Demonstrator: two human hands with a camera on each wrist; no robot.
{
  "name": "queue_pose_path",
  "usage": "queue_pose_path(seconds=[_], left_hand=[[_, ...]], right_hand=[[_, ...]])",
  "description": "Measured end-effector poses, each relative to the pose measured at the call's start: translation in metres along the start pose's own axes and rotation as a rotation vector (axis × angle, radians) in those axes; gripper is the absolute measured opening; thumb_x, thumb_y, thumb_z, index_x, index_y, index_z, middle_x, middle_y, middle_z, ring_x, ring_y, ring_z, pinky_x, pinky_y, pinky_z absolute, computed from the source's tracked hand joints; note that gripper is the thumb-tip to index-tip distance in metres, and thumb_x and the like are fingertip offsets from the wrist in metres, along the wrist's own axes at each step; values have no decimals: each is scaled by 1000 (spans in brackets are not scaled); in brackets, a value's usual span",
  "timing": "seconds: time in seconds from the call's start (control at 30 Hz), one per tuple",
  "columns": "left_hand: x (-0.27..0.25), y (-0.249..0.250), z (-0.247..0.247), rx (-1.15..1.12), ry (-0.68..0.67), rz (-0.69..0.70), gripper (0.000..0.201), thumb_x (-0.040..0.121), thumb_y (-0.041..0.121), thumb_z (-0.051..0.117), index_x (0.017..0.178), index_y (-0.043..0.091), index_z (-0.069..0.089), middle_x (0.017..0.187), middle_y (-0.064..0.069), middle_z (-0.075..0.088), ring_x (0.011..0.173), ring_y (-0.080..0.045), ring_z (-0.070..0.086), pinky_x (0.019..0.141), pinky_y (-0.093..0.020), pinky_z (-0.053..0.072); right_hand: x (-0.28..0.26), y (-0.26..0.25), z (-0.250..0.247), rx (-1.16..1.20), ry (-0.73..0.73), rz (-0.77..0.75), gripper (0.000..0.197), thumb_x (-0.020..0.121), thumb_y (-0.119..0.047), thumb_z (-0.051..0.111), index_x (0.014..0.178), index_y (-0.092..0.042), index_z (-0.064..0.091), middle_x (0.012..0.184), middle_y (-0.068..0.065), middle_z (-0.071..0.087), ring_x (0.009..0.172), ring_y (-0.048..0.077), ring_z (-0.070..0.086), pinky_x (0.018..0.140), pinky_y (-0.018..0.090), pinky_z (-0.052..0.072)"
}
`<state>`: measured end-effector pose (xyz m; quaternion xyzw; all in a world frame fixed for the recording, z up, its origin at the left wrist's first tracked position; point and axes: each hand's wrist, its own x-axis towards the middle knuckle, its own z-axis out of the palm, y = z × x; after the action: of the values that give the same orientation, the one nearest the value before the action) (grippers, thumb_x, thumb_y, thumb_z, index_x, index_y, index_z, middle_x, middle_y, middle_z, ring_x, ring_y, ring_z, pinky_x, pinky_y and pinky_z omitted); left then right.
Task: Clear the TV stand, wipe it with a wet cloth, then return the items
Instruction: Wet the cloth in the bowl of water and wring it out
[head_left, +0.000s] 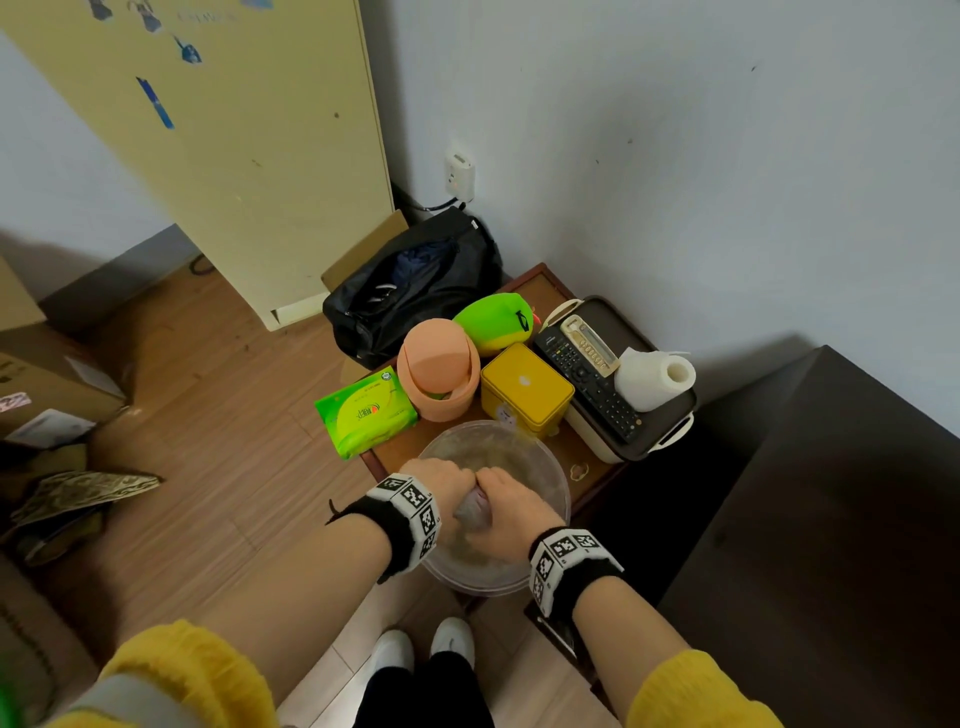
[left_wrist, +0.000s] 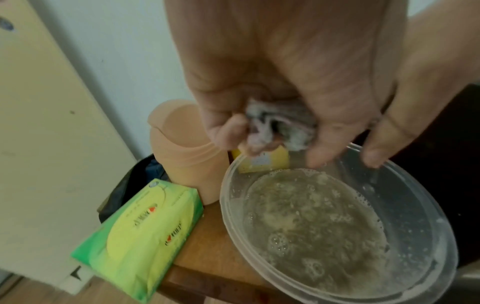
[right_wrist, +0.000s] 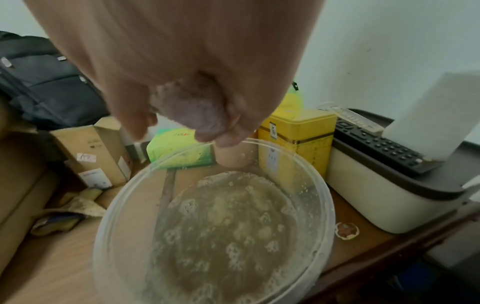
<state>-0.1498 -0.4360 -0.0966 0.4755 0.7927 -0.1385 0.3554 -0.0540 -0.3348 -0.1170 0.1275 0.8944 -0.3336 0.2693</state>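
Note:
Both hands grip a wet greyish cloth (head_left: 471, 512) and hold it over a clear plastic basin (head_left: 553, 467) of murky, foamy water. My left hand (head_left: 441, 480) holds one end of the cloth (left_wrist: 275, 127), my right hand (head_left: 506, 506) the other end (right_wrist: 189, 107). The basin (left_wrist: 420, 185) (right_wrist: 116, 205) stands on the front of a small brown wooden stand (head_left: 587, 475). Behind it sit a green wipes pack (head_left: 363, 413), an orange mini bin (head_left: 439, 369), a yellow tin (head_left: 524, 387) and a green plush toy (head_left: 493, 319).
A cream appliance (head_left: 613, 441) at the right carries a black remote (head_left: 587, 384), a beige remote (head_left: 592, 340) and a paper roll (head_left: 654, 376). A black bag (head_left: 410, 286) lies behind the stand, cardboard boxes (head_left: 47, 379) at the left. A dark cabinet (head_left: 831, 519) stands at the right.

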Motion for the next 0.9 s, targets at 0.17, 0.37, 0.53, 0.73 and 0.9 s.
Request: queue_pose_path(seconds=[0.17, 0.37, 0.53, 0.73, 0.9], left_hand=[[-8, -2, -9, 145, 150, 128, 39, 95, 20, 49, 131, 13, 39, 126, -11, 49, 114, -32, 52, 78, -40, 45], [-17, 5, -13, 171, 218, 178, 35, 95, 17, 46, 129, 8, 40, 118, -14, 54, 105, -34, 57, 68, -38, 41], [-22, 9, -14, 150, 101, 104, 25, 89, 23, 55, 110, 9, 54, 104, -11, 66, 94, -32, 64, 65, -36, 44], [-19, 14, -11, 104, 39, 73, 24, 93, 22, 49, 101, 8, 67, 103, -12, 69, 95, -31, 65, 79, -38, 53], [-21, 13, -5, 14, 56, 37, 24, 88, 26, 51, 94, 9, 67, 93, -11, 69, 87, -31, 66, 74, -37, 55]], right_hand=[[-3, 0, -10, 306, 16, 64, 52, 66, -37, 80, 105, -20, 50, 107, -3, 57, 100, 16, 56, 87, 36, 49], [0, -18, -16, 318, -126, 162, 28, 65, -36, 71, 83, -17, 61, 85, 4, 68, 85, 23, 65, 80, 40, 54], [-3, -34, -15, 31, -167, 144, 13, 83, -27, 57, 82, -14, 55, 90, 12, 67, 90, 31, 63, 70, 30, 42], [-10, -32, -5, -129, -65, 165, 24, 86, -30, 51, 88, -10, 65, 91, 11, 68, 86, 31, 64, 70, 35, 50], [-15, -31, 2, -256, -2, 132, 24, 88, -28, 49, 95, -12, 65, 96, 11, 69, 88, 32, 65, 72, 36, 49]])
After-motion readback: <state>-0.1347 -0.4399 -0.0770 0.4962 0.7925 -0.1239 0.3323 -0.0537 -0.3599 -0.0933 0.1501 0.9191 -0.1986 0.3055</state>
